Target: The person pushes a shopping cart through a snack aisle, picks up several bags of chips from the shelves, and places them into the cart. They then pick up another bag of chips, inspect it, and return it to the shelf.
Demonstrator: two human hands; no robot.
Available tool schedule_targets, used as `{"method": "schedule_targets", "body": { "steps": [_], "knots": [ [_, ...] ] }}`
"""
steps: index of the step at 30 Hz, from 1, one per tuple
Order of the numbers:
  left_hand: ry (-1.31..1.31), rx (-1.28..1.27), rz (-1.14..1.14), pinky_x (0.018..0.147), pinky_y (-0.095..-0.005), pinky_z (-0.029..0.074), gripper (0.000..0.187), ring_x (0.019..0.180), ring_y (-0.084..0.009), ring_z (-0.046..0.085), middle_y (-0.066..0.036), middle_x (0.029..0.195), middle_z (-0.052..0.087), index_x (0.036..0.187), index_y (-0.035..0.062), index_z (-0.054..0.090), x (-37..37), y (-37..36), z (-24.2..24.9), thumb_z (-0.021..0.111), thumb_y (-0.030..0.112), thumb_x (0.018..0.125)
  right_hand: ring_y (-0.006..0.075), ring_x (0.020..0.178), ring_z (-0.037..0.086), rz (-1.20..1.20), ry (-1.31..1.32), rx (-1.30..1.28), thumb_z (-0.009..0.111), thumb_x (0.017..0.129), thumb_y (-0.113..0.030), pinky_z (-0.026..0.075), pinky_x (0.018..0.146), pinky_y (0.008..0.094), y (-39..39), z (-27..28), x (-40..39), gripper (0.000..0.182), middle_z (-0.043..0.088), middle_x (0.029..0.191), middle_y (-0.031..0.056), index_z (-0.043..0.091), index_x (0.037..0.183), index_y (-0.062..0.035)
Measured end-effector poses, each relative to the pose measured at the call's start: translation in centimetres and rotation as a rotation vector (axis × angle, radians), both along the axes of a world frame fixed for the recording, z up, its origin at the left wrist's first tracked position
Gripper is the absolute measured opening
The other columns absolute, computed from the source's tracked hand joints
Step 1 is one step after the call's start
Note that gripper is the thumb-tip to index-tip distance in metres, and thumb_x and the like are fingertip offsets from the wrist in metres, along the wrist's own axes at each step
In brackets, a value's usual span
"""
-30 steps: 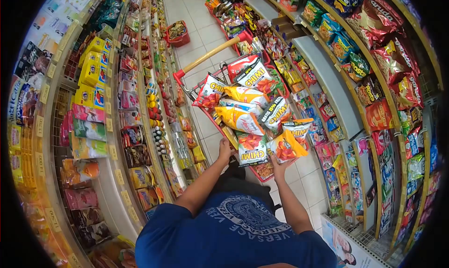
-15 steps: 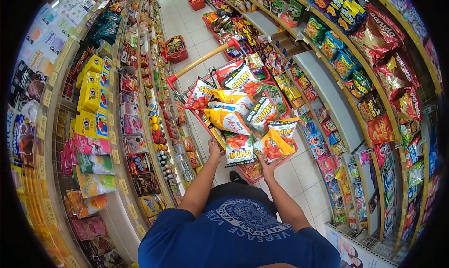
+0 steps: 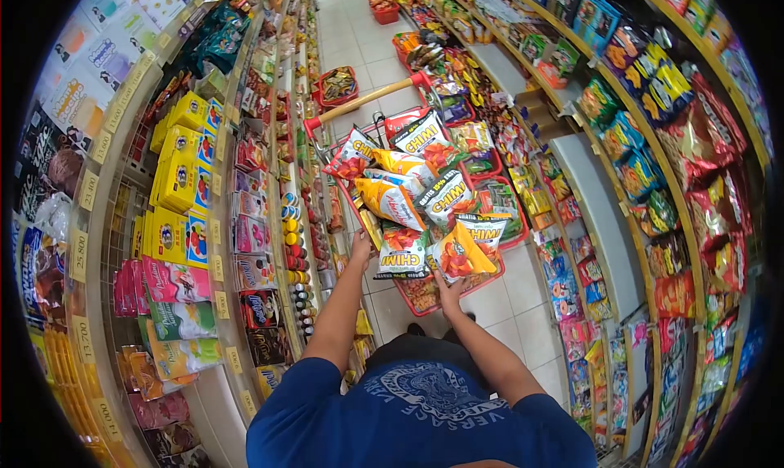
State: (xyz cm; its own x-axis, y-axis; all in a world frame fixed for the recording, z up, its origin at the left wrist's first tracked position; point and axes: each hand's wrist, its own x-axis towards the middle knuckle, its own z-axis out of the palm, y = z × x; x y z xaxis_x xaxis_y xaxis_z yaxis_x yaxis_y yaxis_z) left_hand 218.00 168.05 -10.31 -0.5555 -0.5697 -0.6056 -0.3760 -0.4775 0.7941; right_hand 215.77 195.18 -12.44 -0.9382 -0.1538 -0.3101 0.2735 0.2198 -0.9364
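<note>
A red shopping cart (image 3: 424, 310) with a wooden handle bar (image 3: 367, 98) at its far end stands in front of me, heaped with snack bags. My left hand (image 3: 362, 247) is closed on the cart's left side edge, its fingertips partly hidden. Over the near rim, my right hand (image 3: 448, 291) has thumb and fingers closed at the lower edge of a yellow-and-white snack bag (image 3: 464, 254); some fingers are hidden. Beside that lies a white-and-green CHIMI bag (image 3: 402, 254). Farther in are an orange-and-white bag (image 3: 390, 202) and more CHIMI bags (image 3: 449, 197).
Stocked shelves line both sides of a narrow tiled aisle (image 3: 527, 325). Yellow boxes (image 3: 181, 170) stand on the left shelf, and red snack bags (image 3: 702, 133) on the right. Red baskets of goods (image 3: 336, 86) sit on the floor beyond the cart.
The view has swung left, so the aisle and shelves appear farther right. The cart has shifted slightly left in view with both hands. Both hands keep about the same places on it.
</note>
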Motion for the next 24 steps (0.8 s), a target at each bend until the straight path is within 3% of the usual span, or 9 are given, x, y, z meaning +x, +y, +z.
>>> {"method": "schedule_targets", "body": {
  "steps": [4, 6, 8, 10, 13, 17, 19, 22, 24],
  "knots": [
    [0.077, 0.005, 0.035, 0.069, -0.0325, 0.045, 0.042, 0.078, -0.0129, 0.052, -0.002, 0.093, 0.055, 0.135, 0.0184, 0.029, -2.1, -3.6, 1.2, 0.038, 0.025, 0.095, 0.0377, 0.132, -0.003, 0.052, 0.011, 0.053, 0.068, 0.073, -0.047, 0.006, 0.108, 0.0429, -4.4, 0.7, -2.2, 0.098, -0.005, 0.14, 0.0266, 0.012, 0.138, 0.0007],
    [0.054, -0.058, 0.029, 0.074, -0.0306, 0.044, 0.044, 0.084, -0.0129, 0.053, -0.002, 0.1, 0.056, 0.138, 0.0154, 0.028, -3.1, -5.4, 1.0, 0.036, 0.022, 0.096, 0.0388, 0.132, -0.007, 0.1, -0.005, 0.023, 0.067, 0.073, -0.049, 0.002, 0.107, 0.0455, -6.3, 1.1, -3.6, 0.1, -0.006, 0.141, 0.0274, 0.01, 0.138, -0.0002],
    [0.205, -0.149, -0.011, 0.085, -0.0348, 0.043, 0.046, 0.1, -0.0162, 0.053, -0.007, 0.12, 0.05, 0.139, 0.0158, 0.029, -3.6, -7.9, -1.6, 0.039, 0.023, 0.095, 0.0383, 0.132, -0.008, 0.202, -0.13, 0.029, 0.067, 0.073, -0.05, 0.001, 0.107, 0.0454, -8.0, 0.5, -5.3, 0.101, -0.007, 0.141, 0.0276, 0.009, 0.138, 0.0001],
    [0.203, -0.21, 0.03, 0.087, -0.0333, 0.043, 0.049, 0.103, -0.017, 0.052, -0.008, 0.122, 0.049, 0.14, 0.0138, 0.025, -3.7, -8.1, -1.5, 0.038, 0.028, 0.095, 0.0373, 0.132, -0.006, 0.258, -0.169, -0.001, 0.068, 0.072, -0.05, 0.003, 0.108, 0.0432, -10.1, -0.5, -7.2, 0.101, -0.007, 0.14, 0.0271, 0.011, 0.137, 0.0019],
    [0.043, -0.288, 0.197, 0.102, -0.0338, 0.027, 0.059, 0.123, -0.0256, 0.038, -0.015, 0.133, 0.04, 0.137, 0.0067, 0.03, -2.2, -7.9, -1.7, 0.032, 0.047, 0.094, 0.0346, 0.131, 0.0, 0.325, -0.148, -0.024, 0.069, 0.07, -0.049, 0.012, 0.107, 0.036, -13.5, -1.3, -9.3, 0.102, -0.004, 0.138, 0.025, 0.013, 0.134, 0.0069],
    [0.117, 0.013, 0.471, 0.098, -0.0441, 0.031, 0.055, 0.124, -0.0259, 0.034, -0.01, 0.137, 0.035, 0.141, 0.0184, 0.021, -0.2, -6.6, -2.9, 0.031, 0.045, 0.094, 0.0357, 0.132, -0.003, 0.321, -0.114, 0.011, 0.072, 0.066, -0.05, 0.012, 0.108, 0.0387, -17.7, 0.0, -11.5, 0.113, -0.007, 0.139, 0.0265, 0.006, 0.136, 0.0071],
    [-0.115, 0.079, 0.335, 0.094, -0.0543, 0.032, 0.056, 0.126, -0.0285, 0.03, -0.007, 0.137, 0.033, 0.141, 0.0227, 0.017, -1.8, -3.7, 1.3, 0.028, 0.051, 0.093, 0.0358, 0.133, -0.005, 0.365, -0.146, 0.044, 0.073, 0.064, -0.05, 0.011, 0.108, 0.0387, -19.8, 0.0, -13.0, 0.116, -0.009, 0.139, 0.0266, 0.003, 0.137, 0.0071],
    [-0.19, 0.143, 0.259, 0.089, -0.0596, 0.034, 0.055, 0.123, -0.0278, 0.03, -0.004, 0.132, 0.034, 0.139, 0.024, 0.018, -4.9, -3.6, 0.6, 0.03, 0.051, 0.093, 0.0355, 0.133, -0.007, 0.417, -0.161, 0.045, 0.075, 0.062, -0.048, 0.01, 0.108, 0.0383, -22.1, 0.1, -14.4, 0.12, -0.01, 0.14, 0.0266, 0.0, 0.137, 0.0069],
    [-0.144, 0.06, 0.286, 0.087, -0.0559, 0.038, 0.053, 0.119, -0.0276, 0.035, -0.005, 0.127, 0.037, 0.138, 0.0223, 0.02, -6.9, -4.4, 0.0, 0.033, 0.047, 0.093, 0.0346, 0.134, -0.008, 0.443, -0.151, -0.013, 0.076, 0.06, -0.046, 0.009, 0.108, 0.0375, -23.9, 0.0, -15.9, 0.122, -0.01, 0.141, 0.0264, -0.002, 0.137, 0.0067]
  ]
}}
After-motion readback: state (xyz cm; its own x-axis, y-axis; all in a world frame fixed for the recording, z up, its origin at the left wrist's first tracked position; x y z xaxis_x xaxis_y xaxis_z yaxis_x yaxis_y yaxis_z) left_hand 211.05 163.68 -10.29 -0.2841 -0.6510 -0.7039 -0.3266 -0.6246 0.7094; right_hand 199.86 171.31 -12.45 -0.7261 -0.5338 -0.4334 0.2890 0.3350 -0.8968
